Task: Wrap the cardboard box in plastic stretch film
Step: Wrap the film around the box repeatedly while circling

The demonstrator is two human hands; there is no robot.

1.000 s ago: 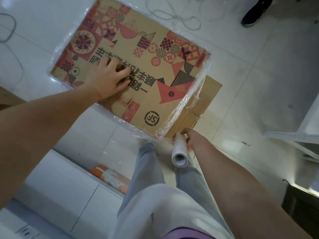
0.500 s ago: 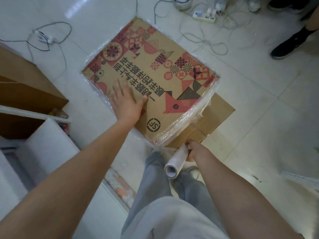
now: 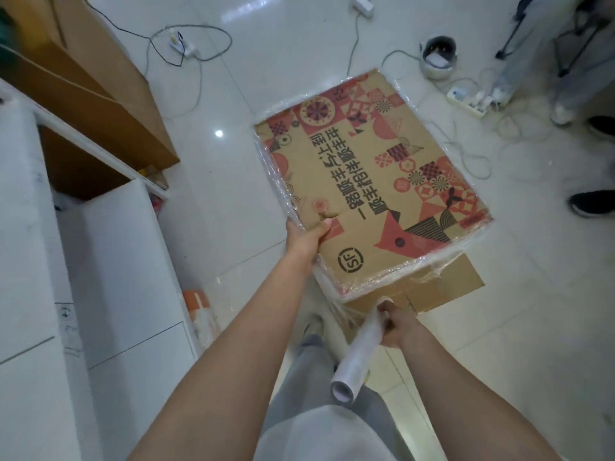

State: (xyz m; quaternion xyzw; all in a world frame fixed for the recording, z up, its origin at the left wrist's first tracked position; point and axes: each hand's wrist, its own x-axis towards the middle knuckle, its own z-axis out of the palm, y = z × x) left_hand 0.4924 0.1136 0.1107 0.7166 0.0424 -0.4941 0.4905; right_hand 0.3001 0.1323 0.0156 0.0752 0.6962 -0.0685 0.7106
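Cardboard box [image 3: 372, 194] sits on white tile floor [image 3: 226, 194], printed top face up, approx. mid-floor, one brown flap [image 3: 442, 287] lying flat out from its near side. Clear stretch film [image 3: 276, 181] already covers top face w/ wrinkled bands along left and near edges. Left hand [image 3: 307, 236] closed on box's left edge near the front-left corner: thumb on top face, fingers under the edge, out of sight. Right hand [image 3: 397, 327] closed around film roll [image 3: 357, 354] just off box's near corner; roll tilted, open core end toward camera. Film strand runs taut from roll to that corner. Cables [image 3: 186, 58] and power strip [image 3: 472, 98] lie at far side of floor; brown cartons [image 3: 100, 94] at left.
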